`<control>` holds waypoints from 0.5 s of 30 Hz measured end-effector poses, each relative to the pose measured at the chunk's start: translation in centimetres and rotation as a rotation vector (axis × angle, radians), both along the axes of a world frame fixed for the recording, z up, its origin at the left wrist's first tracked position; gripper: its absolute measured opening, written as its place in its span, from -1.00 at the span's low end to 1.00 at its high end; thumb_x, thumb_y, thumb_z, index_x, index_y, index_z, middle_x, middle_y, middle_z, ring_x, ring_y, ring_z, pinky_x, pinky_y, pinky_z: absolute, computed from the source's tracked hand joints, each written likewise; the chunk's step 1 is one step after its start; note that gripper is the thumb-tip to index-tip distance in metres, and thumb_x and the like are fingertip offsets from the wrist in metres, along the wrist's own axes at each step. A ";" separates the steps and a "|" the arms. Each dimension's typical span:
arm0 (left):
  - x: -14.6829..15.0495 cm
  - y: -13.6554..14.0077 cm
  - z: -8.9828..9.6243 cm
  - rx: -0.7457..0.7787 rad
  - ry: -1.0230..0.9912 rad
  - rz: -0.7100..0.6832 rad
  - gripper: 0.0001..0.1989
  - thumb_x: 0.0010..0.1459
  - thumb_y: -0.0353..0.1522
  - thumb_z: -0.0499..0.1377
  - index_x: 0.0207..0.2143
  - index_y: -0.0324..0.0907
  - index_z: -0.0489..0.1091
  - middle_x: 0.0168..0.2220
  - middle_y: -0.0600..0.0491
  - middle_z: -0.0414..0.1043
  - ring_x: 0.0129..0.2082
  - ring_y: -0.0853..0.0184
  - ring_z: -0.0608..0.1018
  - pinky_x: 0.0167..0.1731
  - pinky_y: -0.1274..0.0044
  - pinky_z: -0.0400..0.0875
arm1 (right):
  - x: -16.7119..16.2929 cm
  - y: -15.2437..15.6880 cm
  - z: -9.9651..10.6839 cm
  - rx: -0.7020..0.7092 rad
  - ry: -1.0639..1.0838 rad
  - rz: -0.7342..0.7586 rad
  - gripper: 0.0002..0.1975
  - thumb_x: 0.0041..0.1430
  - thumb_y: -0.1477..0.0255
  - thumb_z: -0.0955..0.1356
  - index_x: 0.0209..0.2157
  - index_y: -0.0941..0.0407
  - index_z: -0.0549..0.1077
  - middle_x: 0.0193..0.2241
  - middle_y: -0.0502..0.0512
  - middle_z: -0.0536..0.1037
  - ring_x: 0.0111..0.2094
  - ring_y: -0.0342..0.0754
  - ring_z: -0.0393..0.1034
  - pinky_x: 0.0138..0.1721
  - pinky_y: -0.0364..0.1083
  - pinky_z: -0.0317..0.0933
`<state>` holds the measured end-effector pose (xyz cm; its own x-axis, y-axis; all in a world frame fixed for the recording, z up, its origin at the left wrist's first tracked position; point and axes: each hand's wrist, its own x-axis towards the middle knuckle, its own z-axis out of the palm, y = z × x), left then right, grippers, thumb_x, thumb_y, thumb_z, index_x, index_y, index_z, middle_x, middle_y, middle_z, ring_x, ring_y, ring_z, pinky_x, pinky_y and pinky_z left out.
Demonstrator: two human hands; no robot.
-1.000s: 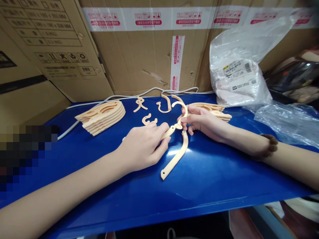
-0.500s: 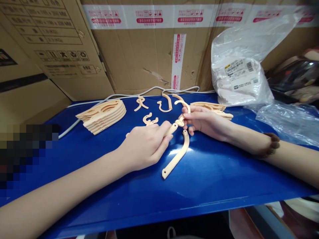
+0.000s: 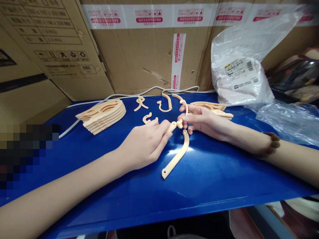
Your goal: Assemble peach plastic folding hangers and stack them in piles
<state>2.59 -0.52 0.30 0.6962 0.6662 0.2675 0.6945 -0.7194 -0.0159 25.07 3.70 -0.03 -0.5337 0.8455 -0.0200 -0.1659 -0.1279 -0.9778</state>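
Between the fingers of my left hand (image 3: 147, 142) is a beige plastic hanger arm (image 3: 172, 126), its holed end poking out to the right and most of it hidden by the hand. My right hand (image 3: 199, 118) pinches a curved hanger hook (image 3: 186, 108) in the same beige. The hook's small base is right at the tip of the arm; whether they touch I cannot tell. Below, on the blue table (image 3: 214, 186), lies a loose curved hanger arm (image 3: 176, 157) with a hole at each end.
A stack of folded hangers (image 3: 104, 114) stands on the left, more hangers (image 3: 211, 107) behind my right hand. Small loose hooks (image 3: 141, 102) and curved parts (image 3: 165, 104) lie at the back. A white cable (image 3: 134, 95), cardboard boxes (image 3: 139, 56) and a plastic bag (image 3: 240, 73) border the table.
The hook in my right hand has turned, its base now showing edge-on instead of its flat face. My left hand has shifted only slightly.
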 end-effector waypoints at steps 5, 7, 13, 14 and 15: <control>0.0 -0.1 -0.1 -0.062 0.002 0.015 -0.69 0.40 -0.28 -0.24 -0.19 -0.17 0.24 -0.29 -0.02 0.42 -0.24 0.20 0.48 -0.25 0.39 0.41 | 0.0 0.0 0.0 0.001 -0.012 0.005 -0.64 0.01 0.49 0.50 -0.14 0.10 0.39 -0.41 -0.07 0.53 -0.44 -0.23 0.40 -0.47 -0.24 0.29; -0.1 -0.1 -0.1 -0.073 -0.001 0.019 -0.70 0.40 -0.28 -0.23 -0.20 -0.17 0.24 -0.29 -0.02 0.40 -0.25 0.20 0.47 -0.26 0.39 0.40 | 0.1 0.0 0.0 0.002 -0.026 0.008 -0.63 0.02 0.49 0.49 -0.12 0.10 0.40 -0.41 -0.07 0.53 -0.44 -0.23 0.39 -0.46 -0.24 0.29; -0.2 0.4 -0.4 0.093 -0.038 -0.091 -0.72 0.40 -0.36 -0.20 -0.26 -0.19 0.26 -0.39 0.02 0.34 -0.38 0.24 0.42 -0.47 0.49 0.26 | 0.1 -0.1 0.0 0.020 -0.037 0.032 -0.63 0.04 0.45 0.49 -0.10 0.10 0.40 -0.43 -0.08 0.53 -0.48 -0.26 0.35 -0.44 -0.23 0.27; -0.2 0.4 -0.5 0.123 -0.033 -0.107 -0.72 0.40 -0.37 -0.19 -0.26 -0.20 0.27 -0.40 0.03 0.34 -0.39 0.25 0.42 -0.48 0.49 0.25 | 0.0 -0.1 0.0 0.023 -0.047 0.028 -0.63 0.03 0.45 0.49 -0.11 0.11 0.39 -0.44 -0.08 0.52 -0.48 -0.25 0.35 -0.43 -0.22 0.27; -0.2 0.5 -0.5 0.150 -0.023 -0.120 -0.72 0.40 -0.39 -0.19 -0.25 -0.21 0.28 -0.40 0.02 0.34 -0.39 0.25 0.42 -0.47 0.49 0.25 | 0.0 -0.1 0.1 0.026 -0.058 0.017 -0.62 0.02 0.45 0.50 -0.12 0.12 0.39 -0.45 -0.08 0.52 -0.49 -0.25 0.35 -0.42 -0.21 0.27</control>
<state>2.35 -0.05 -0.22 0.7606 0.5301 0.3748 0.6053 -0.7878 -0.1142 25.06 3.57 0.07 -0.5469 0.8367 -0.0299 -0.1067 -0.1051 -0.9887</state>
